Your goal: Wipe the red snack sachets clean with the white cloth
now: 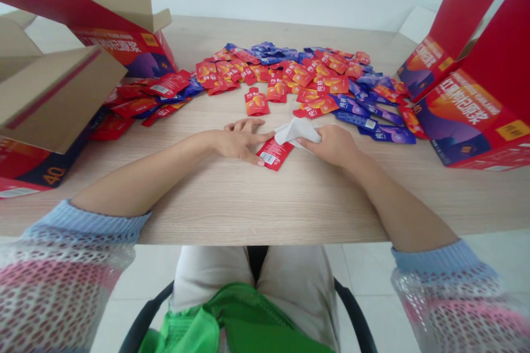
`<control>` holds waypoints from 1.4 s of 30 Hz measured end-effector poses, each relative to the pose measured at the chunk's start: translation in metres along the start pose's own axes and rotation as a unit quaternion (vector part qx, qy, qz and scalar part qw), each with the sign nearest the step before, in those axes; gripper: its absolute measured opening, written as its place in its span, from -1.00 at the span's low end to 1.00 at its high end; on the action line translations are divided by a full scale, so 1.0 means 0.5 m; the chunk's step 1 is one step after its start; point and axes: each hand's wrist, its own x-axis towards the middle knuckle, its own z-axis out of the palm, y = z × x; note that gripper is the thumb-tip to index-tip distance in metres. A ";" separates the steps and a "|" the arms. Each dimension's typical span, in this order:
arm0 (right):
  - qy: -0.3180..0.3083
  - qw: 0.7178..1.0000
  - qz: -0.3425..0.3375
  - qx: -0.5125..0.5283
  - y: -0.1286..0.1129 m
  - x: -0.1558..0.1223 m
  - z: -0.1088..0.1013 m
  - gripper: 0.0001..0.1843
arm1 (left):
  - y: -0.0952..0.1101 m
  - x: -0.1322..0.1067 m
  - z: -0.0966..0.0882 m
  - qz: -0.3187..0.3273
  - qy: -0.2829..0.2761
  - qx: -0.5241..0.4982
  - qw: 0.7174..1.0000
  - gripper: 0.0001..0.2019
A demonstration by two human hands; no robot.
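Observation:
A red sachet point(274, 153) lies face down on the wooden table point(265, 204), right in front of me. My left hand point(238, 141) lies flat beside it with fingers stretched out, the fingertips pressing on the sachet's left edge. My right hand point(331, 143) is closed on a crumpled white tissue point(296, 131), which touches the top end of the sachet. A single red sachet point(256, 103) lies apart, just beyond my left hand.
Several red and blue sachets point(314, 79) are spread across the far middle of the table, with more point(144, 96) at the left. Open red cartons stand at the left point(53, 82) and at the right point(472, 104). A white wall rises behind the table.

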 end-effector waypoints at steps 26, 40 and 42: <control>0.008 0.986 -0.169 -0.007 -0.011 0.007 0.019 -0.53 | -0.027 0.011 0.021 0.058 0.045 -0.048 0.996 -0.11; -0.006 0.997 0.052 -0.048 0.058 0.042 0.001 -0.35 | -0.077 -0.028 -0.024 0.184 -0.005 -0.091 0.979 -0.21; -0.009 0.998 0.058 -0.028 0.064 0.041 -0.004 -0.36 | -0.071 -0.032 -0.025 0.172 -0.006 -0.088 0.981 -0.22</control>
